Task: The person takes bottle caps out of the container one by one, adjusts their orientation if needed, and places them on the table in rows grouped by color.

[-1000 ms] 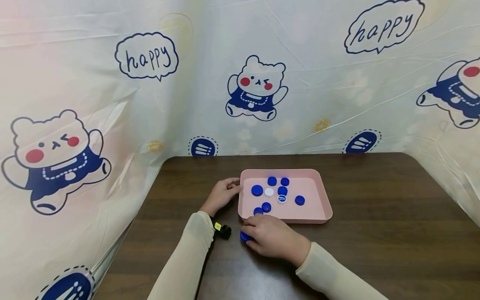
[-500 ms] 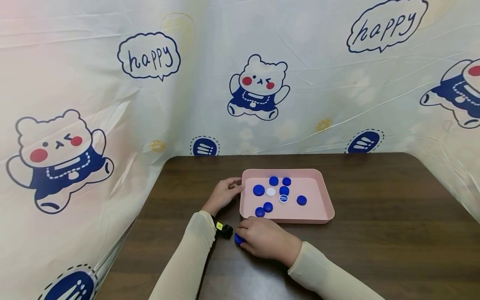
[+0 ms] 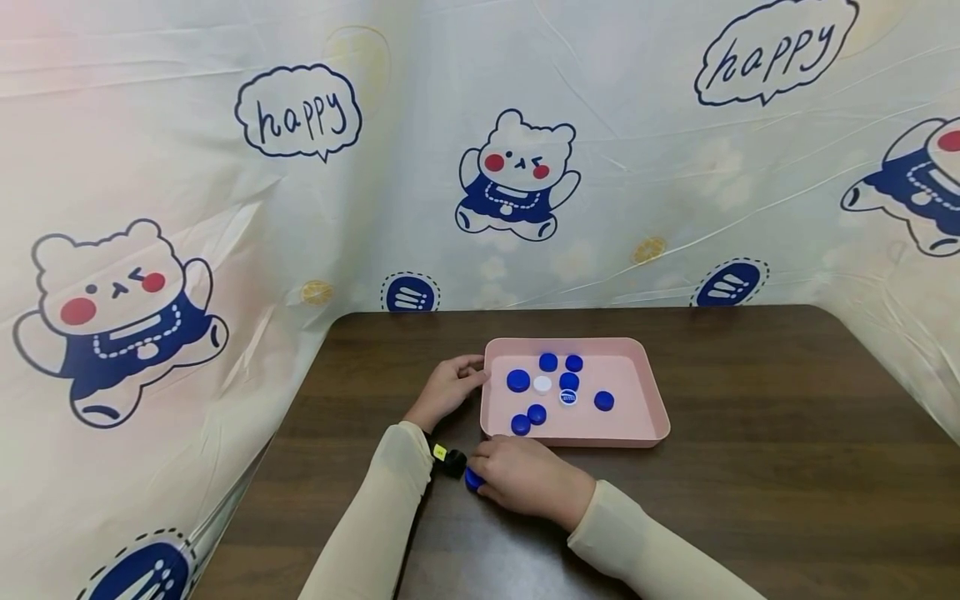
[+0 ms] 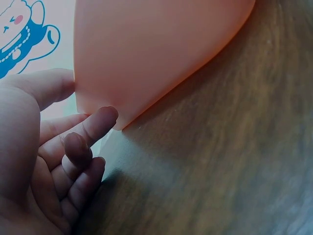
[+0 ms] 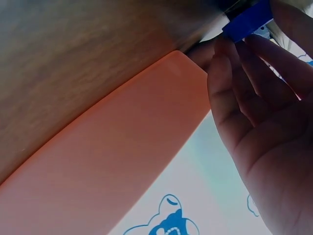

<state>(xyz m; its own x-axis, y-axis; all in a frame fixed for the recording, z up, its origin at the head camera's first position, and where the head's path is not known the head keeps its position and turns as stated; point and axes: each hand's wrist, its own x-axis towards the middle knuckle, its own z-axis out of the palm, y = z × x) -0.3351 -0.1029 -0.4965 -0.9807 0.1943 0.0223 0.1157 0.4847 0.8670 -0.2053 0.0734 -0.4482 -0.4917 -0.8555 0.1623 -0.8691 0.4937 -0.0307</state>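
A pink tray point(image 3: 637, 429) on the table holds several small round blue caps point(image 3: 517, 381), a plain white one point(image 3: 542, 383) and a white one with blue print point(image 3: 568, 397). At the tray's left side is my left hand point(image 3: 444, 389); its thumb and a fingertip touch the outer wall in the left wrist view, the other fingers loosely bent. Just in front of the tray's near left corner, my right hand point(image 3: 528, 479) pinches a blue cap point(image 3: 473, 478) between thumb and fingers. This cap point(image 5: 248, 20) shows edge-on in the right wrist view.
The dark wooden table point(image 3: 780, 450) extends to the right of the tray. A black wrist device point(image 3: 453, 462) with a yellow label sits at my left wrist, close to the pinched cap. Behind the table hangs a printed curtain point(image 3: 637, 167).
My right hand has moved a little left with the blue cap, away from the tray's near edge. The left hand stays at the tray's side. The view has shifted slightly.
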